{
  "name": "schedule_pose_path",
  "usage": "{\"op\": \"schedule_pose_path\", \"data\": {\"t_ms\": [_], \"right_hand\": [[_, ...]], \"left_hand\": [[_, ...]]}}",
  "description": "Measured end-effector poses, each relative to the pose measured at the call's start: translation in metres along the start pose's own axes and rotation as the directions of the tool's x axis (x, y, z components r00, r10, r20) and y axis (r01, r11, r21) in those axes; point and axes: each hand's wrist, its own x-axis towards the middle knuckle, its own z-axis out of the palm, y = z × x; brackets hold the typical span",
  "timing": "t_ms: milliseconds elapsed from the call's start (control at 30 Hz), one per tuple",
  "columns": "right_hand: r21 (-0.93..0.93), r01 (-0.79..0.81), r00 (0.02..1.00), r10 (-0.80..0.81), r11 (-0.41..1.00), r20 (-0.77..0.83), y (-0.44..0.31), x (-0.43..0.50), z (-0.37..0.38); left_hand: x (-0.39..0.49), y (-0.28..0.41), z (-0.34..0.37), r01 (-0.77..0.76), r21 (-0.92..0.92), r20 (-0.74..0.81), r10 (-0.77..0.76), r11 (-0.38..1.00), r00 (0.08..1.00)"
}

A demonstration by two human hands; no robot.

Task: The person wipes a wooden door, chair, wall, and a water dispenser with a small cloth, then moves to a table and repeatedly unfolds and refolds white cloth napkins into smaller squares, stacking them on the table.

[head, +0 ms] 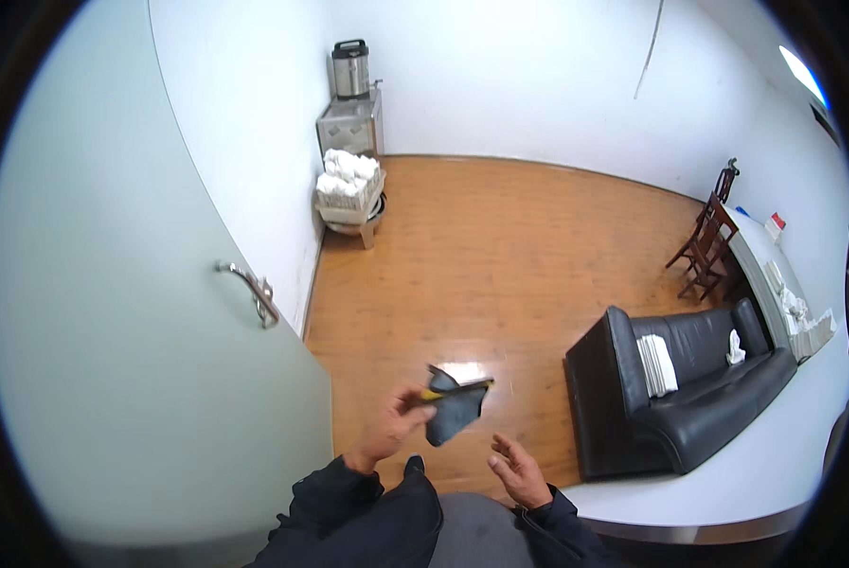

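Observation:
In my left hand [392, 428] is a dark blue-grey cloth [454, 417], hanging down over the floor. A slim yellow-and-black tool [460, 389] lies across the cloth's top in the same grip; its exact kind is unclear. My right hand [518, 470] is apart from the cloth, to its lower right, with loosely bent fingers and nothing in them. The tip of my dark shoe [414, 464] shows on the wood-look floor [481, 248] below the left hand.
A pale door [147, 341] with a chrome handle [250, 291] stands at left. Towels fill a basket [350, 195] by a metal cabinet [350, 128] bearing a steel urn [351, 69]. On the right are a black leather sofa [609, 412], wooden chairs [712, 241] and a white table [758, 234].

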Motion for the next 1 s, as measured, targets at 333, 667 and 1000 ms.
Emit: {"op": "schedule_pose_path", "data": {"t_ms": [333,667,1000], "right_hand": [[-0.171,0.037,0.989,-0.012,0.985,0.147,-0.066,0.165,0.038],[0.323,-0.191,0.827,-0.025,0.927,0.561,-0.168,0.434,0.119],[0.517,0.282,0.324,-0.587,0.808,0.742,-0.318,0.535,0.284]], "left_hand": [[0.08,0.145,-0.112,-0.565,0.394,-0.347,0.687,0.725,0.639],[0.197,0.099,-0.137,-0.317,0.398,-0.523,0.497,0.861,0.693],[0.181,0.22,-0.232,0.539,0.8,-0.14,0.956,0.263,-0.259]]}}
